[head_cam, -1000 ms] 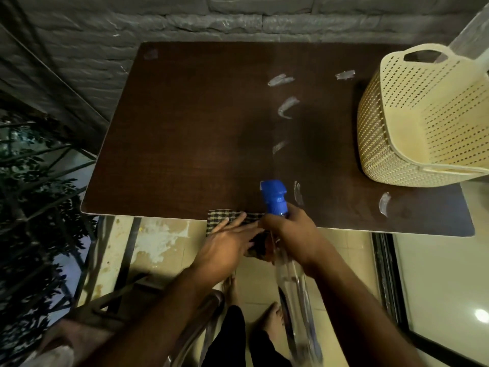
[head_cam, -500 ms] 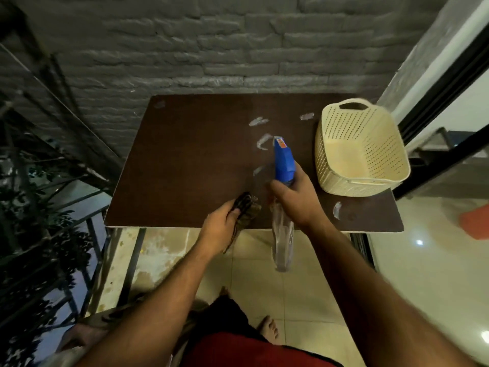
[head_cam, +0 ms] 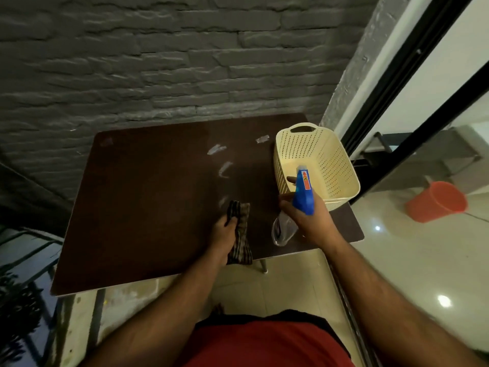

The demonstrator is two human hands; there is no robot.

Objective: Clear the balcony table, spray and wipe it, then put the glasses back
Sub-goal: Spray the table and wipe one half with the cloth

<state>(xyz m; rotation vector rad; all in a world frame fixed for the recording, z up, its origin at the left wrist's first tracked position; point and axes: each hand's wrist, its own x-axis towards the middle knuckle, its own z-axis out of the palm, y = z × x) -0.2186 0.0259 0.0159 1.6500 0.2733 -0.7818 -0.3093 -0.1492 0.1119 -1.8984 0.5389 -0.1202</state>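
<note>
Right hand grips spray bottle above the table's near-right corner beside basket, nozzle aimed across the streaked surface; left hand clutches cloth near the front edge, apparently ready to wipe.

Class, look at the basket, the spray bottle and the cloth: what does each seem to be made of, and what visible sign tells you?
Basket: cream plastic, probably moulded, with rows of punched holes and a cut-out handle.
Spray bottle: glossy blue plastic head; the body is see-through, likely clear plastic.
Cloth: soft woven fabric, checked, drooping in folds from the left hand.
</note>
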